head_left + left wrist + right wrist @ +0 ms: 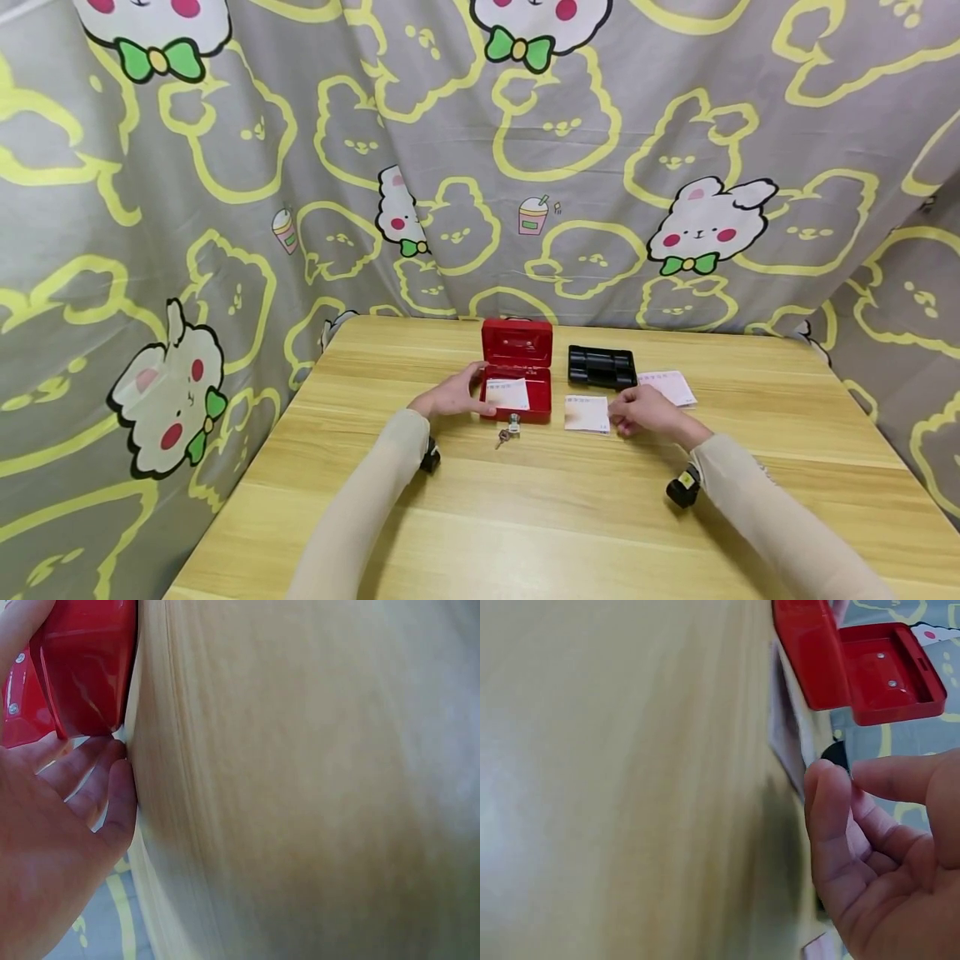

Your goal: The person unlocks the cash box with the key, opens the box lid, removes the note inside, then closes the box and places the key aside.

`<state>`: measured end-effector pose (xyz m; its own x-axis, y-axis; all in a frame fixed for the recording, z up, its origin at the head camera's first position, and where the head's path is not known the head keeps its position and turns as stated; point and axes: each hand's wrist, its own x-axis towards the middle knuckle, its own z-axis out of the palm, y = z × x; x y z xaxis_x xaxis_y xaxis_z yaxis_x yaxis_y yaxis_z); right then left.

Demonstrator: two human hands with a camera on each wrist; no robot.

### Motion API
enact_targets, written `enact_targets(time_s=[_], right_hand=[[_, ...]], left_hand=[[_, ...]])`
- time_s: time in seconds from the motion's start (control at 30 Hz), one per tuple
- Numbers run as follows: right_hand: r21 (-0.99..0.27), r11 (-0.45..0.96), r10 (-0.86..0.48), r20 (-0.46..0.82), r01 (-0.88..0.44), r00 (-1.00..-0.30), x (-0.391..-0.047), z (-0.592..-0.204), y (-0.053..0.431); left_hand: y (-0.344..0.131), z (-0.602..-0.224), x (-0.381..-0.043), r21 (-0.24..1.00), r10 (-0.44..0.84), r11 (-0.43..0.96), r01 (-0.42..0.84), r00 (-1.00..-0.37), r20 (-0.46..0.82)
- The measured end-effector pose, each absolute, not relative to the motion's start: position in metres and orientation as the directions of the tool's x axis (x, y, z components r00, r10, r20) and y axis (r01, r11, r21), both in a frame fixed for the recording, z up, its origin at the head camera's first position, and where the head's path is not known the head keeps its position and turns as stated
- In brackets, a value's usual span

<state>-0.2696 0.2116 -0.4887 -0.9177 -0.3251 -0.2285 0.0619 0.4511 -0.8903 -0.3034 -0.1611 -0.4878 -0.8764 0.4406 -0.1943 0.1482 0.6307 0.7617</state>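
A small red cash box (542, 398) stands with its lid raised, and a pale printed paper slip (510, 392) lies inside. My left hand (455, 393) grips the box's left side, thumb at the front and fingers round toward the back. A small padlock (513, 423) hangs at the box front, with keys (501, 438) beside it. To the right of the box lies a stack of paper slips (587, 414). My right hand (647, 412) pinches this stack at its right edge, fingers curled; in the right wrist view the fingertips (829, 774) are at the paper's edge.
Behind the slips sits a black compartment tray (602, 367). More paper slips (670, 387) lie right of it, partly behind my right hand. The wooden table (540, 517) ends at a patterned curtain (585, 167) at the back and left.
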Motion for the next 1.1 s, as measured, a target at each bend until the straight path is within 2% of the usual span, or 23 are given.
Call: enact_targets(time_s=[0.23, 0.5, 0.87, 1.1], right_hand=[[-0.902, 0.432, -0.372, -0.193, 0.014, -0.908, -0.271, -0.464, 0.197], [-0.917, 0.399, -0.426, -0.18, -0.006, -0.887, -0.282, -0.446, 0.157], [-0.935, 0.354, -0.47, -0.169, -0.01, -0.866, -0.3, -0.445, 0.104], [-0.909, 0.416, -0.429, -0.217, 0.022, -0.877, -0.306, -0.449, 0.086]], left_hand=[[-0.164, -0.488, -0.303, 0.771, 0.433, 0.622, 0.134, -0.88, -0.196], [-0.166, -0.489, -0.304, 0.771, 0.434, 0.621, 0.142, -0.882, -0.186], [-0.163, -0.488, -0.302, 0.763, 0.442, 0.628, 0.155, -0.878, -0.185], [-0.163, -0.488, -0.303, 0.755, 0.462, 0.63, 0.182, -0.869, -0.176]])
